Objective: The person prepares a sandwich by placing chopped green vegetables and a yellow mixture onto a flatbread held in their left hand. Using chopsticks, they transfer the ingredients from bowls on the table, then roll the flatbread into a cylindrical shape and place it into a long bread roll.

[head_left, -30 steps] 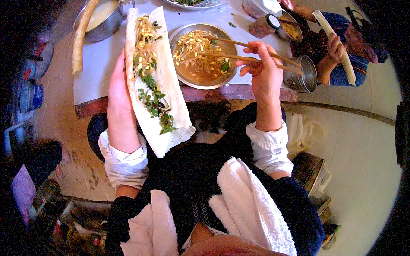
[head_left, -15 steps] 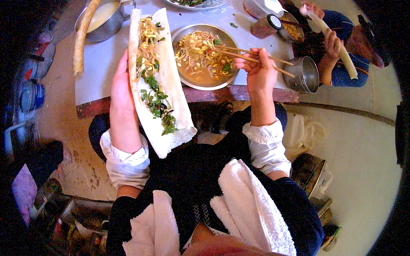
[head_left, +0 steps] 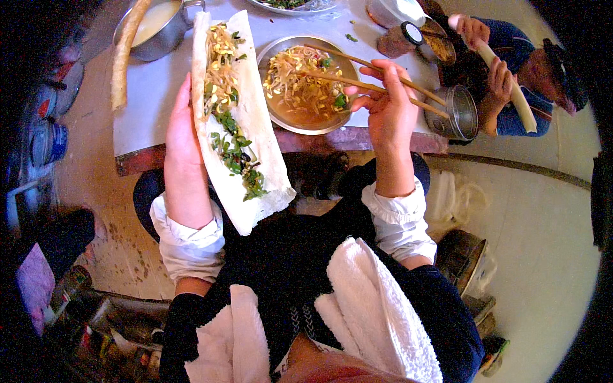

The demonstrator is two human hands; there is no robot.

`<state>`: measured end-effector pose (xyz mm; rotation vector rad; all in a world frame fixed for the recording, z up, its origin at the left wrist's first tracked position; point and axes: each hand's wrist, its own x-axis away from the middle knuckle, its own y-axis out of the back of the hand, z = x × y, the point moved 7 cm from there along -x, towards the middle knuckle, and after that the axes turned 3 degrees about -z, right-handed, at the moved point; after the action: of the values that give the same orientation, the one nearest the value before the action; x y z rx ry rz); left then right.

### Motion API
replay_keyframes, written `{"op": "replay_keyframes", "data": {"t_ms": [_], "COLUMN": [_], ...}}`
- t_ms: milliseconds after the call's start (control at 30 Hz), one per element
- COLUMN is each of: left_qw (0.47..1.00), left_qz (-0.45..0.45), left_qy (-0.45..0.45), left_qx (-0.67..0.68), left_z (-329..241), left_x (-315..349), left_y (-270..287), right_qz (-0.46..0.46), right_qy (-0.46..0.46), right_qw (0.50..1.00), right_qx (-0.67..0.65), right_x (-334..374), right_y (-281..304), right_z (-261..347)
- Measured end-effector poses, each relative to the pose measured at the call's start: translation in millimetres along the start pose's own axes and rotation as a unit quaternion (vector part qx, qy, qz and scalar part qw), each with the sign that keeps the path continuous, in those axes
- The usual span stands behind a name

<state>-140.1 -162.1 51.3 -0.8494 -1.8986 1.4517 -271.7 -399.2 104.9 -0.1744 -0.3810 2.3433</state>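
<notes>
My left hand [head_left: 185, 127] holds up a long pale flatbread [head_left: 265, 150] from its left side. Bean sprouts [head_left: 223, 60] cover the far part of it, and chopped greens [head_left: 237, 153] run down toward its near end. My right hand [head_left: 391, 99] grips a pair of wooden chopsticks [head_left: 357, 83], their sticks spread apart. Their tips are at the sprouts inside a round metal bowl [head_left: 308, 129], which also holds brownish broth. No food shows pinched between the tips.
Back left stands a metal pot [head_left: 167, 45] of pale liquid, with a rolled flatbread [head_left: 121, 60] across its rim. A dark-lidded jar [head_left: 399, 39] and a metal cup [head_left: 461, 112] are on the right. Beyond, another person [head_left: 511, 76] holds a rolled flatbread [head_left: 504, 76].
My chopsticks have spread wider and their tips lie further left over the bowl. The lifted clump of sprouts is back down in the bowl. The other person's roll has tilted and shifted slightly.
</notes>
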Motion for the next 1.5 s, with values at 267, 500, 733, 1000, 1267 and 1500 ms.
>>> {"op": "replay_keyframes", "data": {"t_ms": [267,500,733,1000,1267,1500], "left_qw": [1.0,0.999,0.999,0.999,1.0,0.999], "left_qz": [-0.014,-0.037,-0.037,-0.041,0.0,-0.022], "left_qy": [0.01,0.017,-0.014,0.0,0.018,0.012], "left_qx": [0.001,0.007,-0.014,-0.001,-0.02,-0.024], "left_z": [-1,0,-3,-3,1,1], "left_x": [-3,2,-1,-1,1,0], "left_y": [7,11,13,20,14,10], "right_qz": [0.01,-0.05,-0.046,-0.046,-0.032,-0.063], "right_qy": [-0.025,-0.017,-0.038,0.003,0.06,0.043], "right_qw": [1.0,0.999,0.996,0.998,0.996,0.996], "right_qx": [0.002,0.006,-0.069,-0.035,-0.054,-0.046], "right_x": [-1,-12,-14,-6,-1,0], "right_y": [-14,2,22,24,28,46], "right_z": [-41,-46,-52,-20,26,9]}}
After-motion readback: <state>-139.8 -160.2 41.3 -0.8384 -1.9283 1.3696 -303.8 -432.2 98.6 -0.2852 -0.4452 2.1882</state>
